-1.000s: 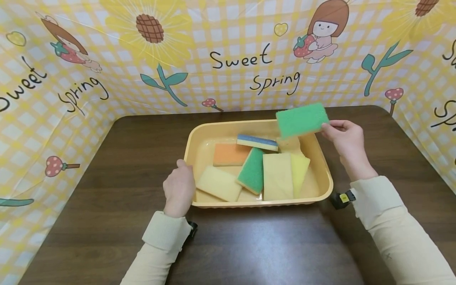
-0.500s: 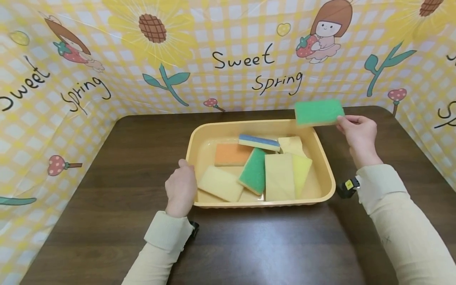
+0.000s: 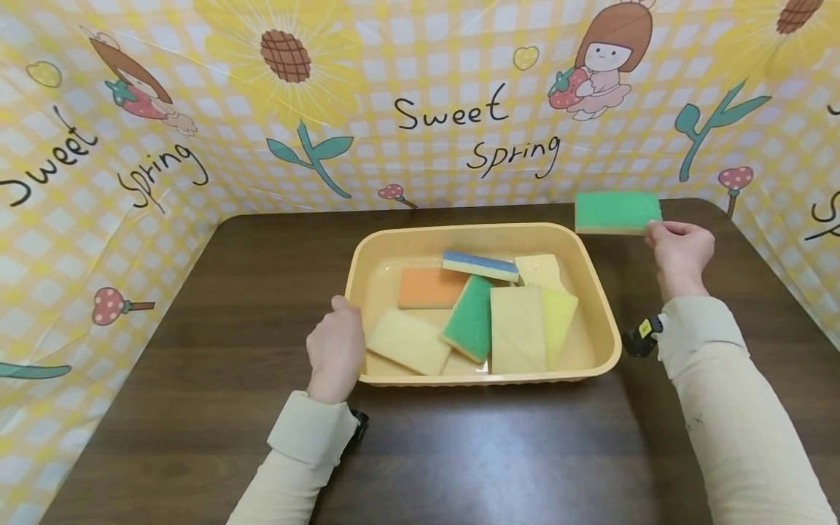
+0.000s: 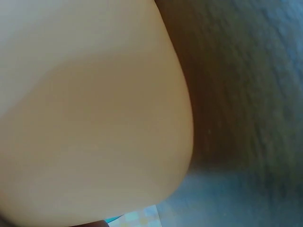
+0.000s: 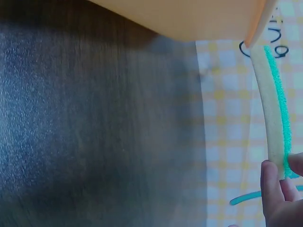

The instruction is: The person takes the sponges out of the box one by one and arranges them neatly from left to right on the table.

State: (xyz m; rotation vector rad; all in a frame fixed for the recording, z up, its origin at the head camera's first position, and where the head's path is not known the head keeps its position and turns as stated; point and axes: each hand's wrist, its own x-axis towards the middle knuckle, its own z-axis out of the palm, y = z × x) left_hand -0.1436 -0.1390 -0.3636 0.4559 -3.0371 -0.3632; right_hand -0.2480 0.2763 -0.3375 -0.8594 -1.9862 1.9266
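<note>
My right hand pinches one end of a green-topped sponge between thumb and fingers, out past the tub's back right corner. In the right wrist view the sponge shows edge-on, a cream layer beside the green one. At the left end of the yellow plastic tub, my left hand grips the rim, its fingers mostly hidden. Inside the tub lie an orange sponge, a blue-and-cream sponge, another green sponge, a bright yellow sponge and several pale ones, some overlapping.
The tub stands on a dark wooden table. Behind and at both sides hangs a yellow checked cloth with printed flowers and lettering. Much of the left wrist view is a close, blurred tan surface.
My right hand has carried the green sponge rightward, from over the tub's back right corner to beyond its rim. My left hand keeps its grip on the tub.
</note>
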